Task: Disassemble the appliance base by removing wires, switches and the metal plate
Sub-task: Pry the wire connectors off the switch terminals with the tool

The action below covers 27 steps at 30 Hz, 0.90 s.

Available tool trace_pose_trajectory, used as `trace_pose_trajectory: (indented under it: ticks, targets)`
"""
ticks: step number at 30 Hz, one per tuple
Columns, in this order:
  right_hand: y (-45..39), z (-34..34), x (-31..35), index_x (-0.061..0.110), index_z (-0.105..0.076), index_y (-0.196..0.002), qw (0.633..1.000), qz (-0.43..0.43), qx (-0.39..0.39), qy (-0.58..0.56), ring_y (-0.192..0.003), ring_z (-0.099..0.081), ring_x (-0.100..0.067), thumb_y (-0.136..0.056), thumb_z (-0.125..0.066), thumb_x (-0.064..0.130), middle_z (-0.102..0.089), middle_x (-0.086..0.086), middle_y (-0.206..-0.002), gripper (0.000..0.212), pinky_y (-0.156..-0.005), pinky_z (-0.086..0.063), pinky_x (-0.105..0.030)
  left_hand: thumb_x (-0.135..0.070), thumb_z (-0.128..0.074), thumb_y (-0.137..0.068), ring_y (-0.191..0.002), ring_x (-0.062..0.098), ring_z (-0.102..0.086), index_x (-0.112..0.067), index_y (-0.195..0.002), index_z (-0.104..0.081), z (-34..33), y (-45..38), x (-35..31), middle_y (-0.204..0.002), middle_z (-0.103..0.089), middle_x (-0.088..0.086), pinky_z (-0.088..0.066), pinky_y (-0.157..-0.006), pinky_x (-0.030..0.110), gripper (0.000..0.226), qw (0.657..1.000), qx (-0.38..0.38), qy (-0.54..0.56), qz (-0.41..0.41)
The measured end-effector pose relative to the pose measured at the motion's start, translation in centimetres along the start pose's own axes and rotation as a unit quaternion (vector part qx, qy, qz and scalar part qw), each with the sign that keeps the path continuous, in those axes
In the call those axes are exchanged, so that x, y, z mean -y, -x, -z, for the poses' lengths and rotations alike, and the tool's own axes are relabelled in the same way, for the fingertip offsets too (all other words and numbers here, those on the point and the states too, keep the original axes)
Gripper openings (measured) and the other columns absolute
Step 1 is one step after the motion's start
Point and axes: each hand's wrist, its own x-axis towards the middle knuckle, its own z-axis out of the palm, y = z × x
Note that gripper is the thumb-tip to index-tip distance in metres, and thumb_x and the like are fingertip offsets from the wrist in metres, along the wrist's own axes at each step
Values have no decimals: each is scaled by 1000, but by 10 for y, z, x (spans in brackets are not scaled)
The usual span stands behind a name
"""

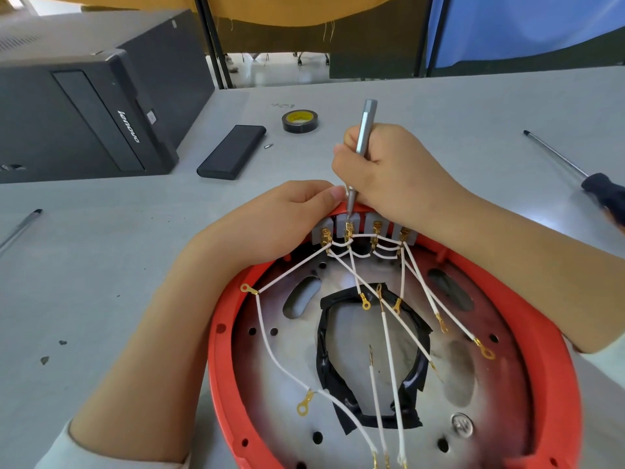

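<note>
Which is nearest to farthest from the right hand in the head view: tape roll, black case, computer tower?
From the right hand, which holds the silver screwdriver:
1. Tape roll, just beyond the hand, slightly to its left.
2. Black case, farther left on the table.
3. Computer tower, at the far left edge.

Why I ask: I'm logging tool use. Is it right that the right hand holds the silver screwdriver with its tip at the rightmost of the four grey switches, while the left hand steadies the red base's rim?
Not quite. In the head view the right hand grips the silver screwdriver with its tip at the second grey switch from the left, not the rightmost. The left hand does steady the red base at its rim.
</note>
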Motion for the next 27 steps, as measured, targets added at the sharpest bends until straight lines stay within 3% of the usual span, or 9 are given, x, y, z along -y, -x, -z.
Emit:
trace_pose_trajectory:
  ticks: [3, 9, 15, 19, 27]
  targets:
    - [-6, 0, 0, 14, -31, -55, 999, -27, 20, -12, -41, -30, -7, -89, -49, 12, -27, 0, -50, 39, -41, -29, -13, -44, -34, -100, -104, 18, -64, -27, -110, -66, -1, 0, 0, -106, -71, -3, -45, -99, 44, 37, 1000, -3, 6, 2]
    - [-10, 0, -1, 14, -31, -53, 998, -52, 40, -20, -38, -30, -8, -87, -50, 13, -29, 1, -47, 39, -37, -26, -14, -42, -34, -101, -106, 27, -62, -23, -111, -65, 0, 0, -1, -109, -69, 6, -45, -97, 49, 37, 1000, 1, 4, 2]
    - [1, 2, -2, 14, -33, -58, 999, 6, -26, -26, -46, -34, -8, -92, -49, 14, -30, 2, -51, 38, -45, -31, -16, -44, -34, -100, -102, 18, -64, -23, -108, -66, 0, 0, -1, -104, -71, 0, -44, -98, 44, 39, 1000, -6, -1, 3]
    - [1, 1, 0, 16, -32, -58, 1000, 9, -13, -8, -48, -35, -7, -93, -48, 15, -30, 3, -52, 39, -48, -32, -16, -43, -33, -100, -107, 23, -62, -21, -111, -65, 0, 1, -2, -109, -69, 4, -43, -99, 46, 40, 1000, 0, -5, -2]
    - [-8, 0, 1, 15, -29, -51, 999, -42, 19, -22, -36, -30, -7, -87, -51, 11, -25, 3, -46, 42, -38, -28, -12, -42, -33, -101, -107, 28, -61, -23, -112, -64, 0, 1, -3, -111, -68, 7, -44, -98, 49, 38, 1000, -2, -13, -3]
